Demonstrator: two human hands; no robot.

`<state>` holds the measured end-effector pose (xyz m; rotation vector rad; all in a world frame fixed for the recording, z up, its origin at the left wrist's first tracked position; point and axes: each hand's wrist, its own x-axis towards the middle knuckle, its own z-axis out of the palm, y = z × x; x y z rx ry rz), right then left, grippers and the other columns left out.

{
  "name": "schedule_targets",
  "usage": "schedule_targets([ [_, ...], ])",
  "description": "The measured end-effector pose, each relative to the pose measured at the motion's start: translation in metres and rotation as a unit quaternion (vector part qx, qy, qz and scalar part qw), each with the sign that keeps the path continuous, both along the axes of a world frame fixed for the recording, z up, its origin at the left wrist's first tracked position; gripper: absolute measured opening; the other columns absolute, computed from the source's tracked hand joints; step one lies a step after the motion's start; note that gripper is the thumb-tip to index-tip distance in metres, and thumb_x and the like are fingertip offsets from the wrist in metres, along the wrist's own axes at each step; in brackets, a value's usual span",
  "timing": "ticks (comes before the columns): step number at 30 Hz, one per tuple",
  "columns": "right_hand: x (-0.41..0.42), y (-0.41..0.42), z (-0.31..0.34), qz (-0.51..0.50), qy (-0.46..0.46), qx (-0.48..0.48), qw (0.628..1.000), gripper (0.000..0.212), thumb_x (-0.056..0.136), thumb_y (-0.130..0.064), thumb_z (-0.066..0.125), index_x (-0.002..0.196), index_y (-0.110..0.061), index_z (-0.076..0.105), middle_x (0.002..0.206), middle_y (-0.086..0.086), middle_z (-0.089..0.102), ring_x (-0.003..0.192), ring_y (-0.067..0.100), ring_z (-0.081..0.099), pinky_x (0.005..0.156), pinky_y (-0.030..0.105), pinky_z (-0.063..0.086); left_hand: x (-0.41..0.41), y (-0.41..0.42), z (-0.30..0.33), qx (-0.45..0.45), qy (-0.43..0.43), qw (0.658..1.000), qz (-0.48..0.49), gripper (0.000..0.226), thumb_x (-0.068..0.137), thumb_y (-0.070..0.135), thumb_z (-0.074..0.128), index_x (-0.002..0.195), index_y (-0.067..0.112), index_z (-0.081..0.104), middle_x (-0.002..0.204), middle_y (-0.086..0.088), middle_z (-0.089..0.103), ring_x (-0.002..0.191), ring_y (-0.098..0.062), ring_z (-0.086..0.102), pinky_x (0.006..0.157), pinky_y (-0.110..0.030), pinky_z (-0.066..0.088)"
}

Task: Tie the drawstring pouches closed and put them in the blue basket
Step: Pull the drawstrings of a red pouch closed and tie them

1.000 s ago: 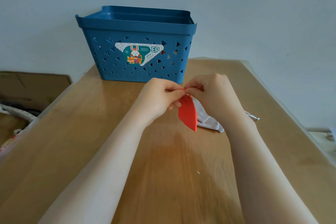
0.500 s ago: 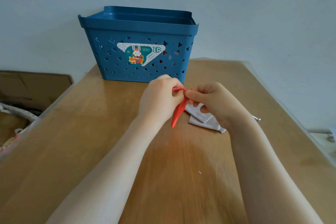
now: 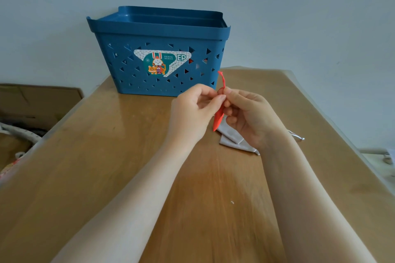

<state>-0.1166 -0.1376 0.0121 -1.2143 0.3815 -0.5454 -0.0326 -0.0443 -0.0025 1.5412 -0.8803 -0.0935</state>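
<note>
A person's two bare forearms reach forward over a brown wooden table (image 3: 106,166). Between the hands hangs a small red fabric drawstring pouch (image 3: 218,119), its long axis nearly upright, the bottom corner pointing down at the table and its thin red cord (image 3: 222,80) sticking up above the fingers. The left hand (image 3: 192,111) pinches the pouch's gathered neck with thumb and fingertips; the right hand (image 3: 250,117) is curled around the same neck from the other side, so both hands meet at the top. A flat grey fabric pouch (image 3: 232,137) lies on the table just under the right hand. The blue perforated plastic basket (image 3: 158,34) stands straight ahead, beyond the hands, slightly nearer the left one.
</note>
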Motion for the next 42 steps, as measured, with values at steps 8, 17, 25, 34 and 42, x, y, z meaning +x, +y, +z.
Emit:
schedule_targets([
  [8,0.001,-0.002,-0.005,0.006,0.004,-0.032,0.999,0.017,0.09,-0.013,0.056,0.078,-0.003,0.063,0.055,-0.003,0.053,0.053,0.008,0.046,0.053,0.017,0.038,-0.004,-0.002,-0.002,0.033,-0.026,0.999,0.027,0.014,0.091,0.022,0.06,0.081,0.014,0.065,0.075,0.003,0.07,0.07,-0.008,0.068,0.066,-0.021,0.054],
  [17,0.005,-0.004,-0.009,0.038,-0.025,-0.011,0.999,0.014,0.091,-0.01,0.053,0.078,-0.007,0.059,0.058,-0.003,0.052,0.053,0.008,0.04,0.047,0.015,0.036,-0.001,-0.004,0.002,-0.012,0.199,0.98,-0.028,0.02,0.091,0.003,0.045,0.077,-0.001,0.058,0.079,-0.01,0.068,0.078,-0.016,0.069,0.075,-0.029,0.057],
  [25,0.002,-0.012,-0.007,0.013,-0.082,0.092,0.992,0.022,0.092,-0.001,0.047,0.075,-0.016,0.045,0.051,-0.002,0.048,0.042,0.007,0.04,0.045,0.016,0.033,0.003,-0.002,0.01,-0.171,0.478,0.849,-0.143,0.023,0.093,-0.003,0.034,0.08,0.005,0.052,0.069,-0.008,0.067,0.064,-0.013,0.069,0.06,-0.023,0.056],
  [34,0.003,-0.015,-0.009,-0.06,-0.045,0.071,0.995,0.031,0.088,0.004,0.05,0.068,-0.017,0.04,0.052,-0.002,0.045,0.042,0.005,0.04,0.041,0.014,0.033,0.007,-0.003,0.0,-0.085,0.388,0.908,-0.129,0.022,0.09,0.0,0.033,0.08,0.004,0.053,0.061,-0.002,0.065,0.058,-0.014,0.062,0.061,-0.026,0.053],
  [42,0.005,-0.018,-0.009,-0.093,-0.083,0.149,0.981,0.041,0.088,0.007,0.045,0.061,-0.018,0.026,0.042,-0.003,0.042,0.035,0.006,0.031,0.037,0.015,0.02,0.004,-0.007,0.003,-0.114,0.415,0.892,-0.141,0.03,0.09,-0.002,0.034,0.069,0.006,0.053,0.054,0.0,0.06,0.048,-0.008,0.054,0.05,-0.019,0.047],
])
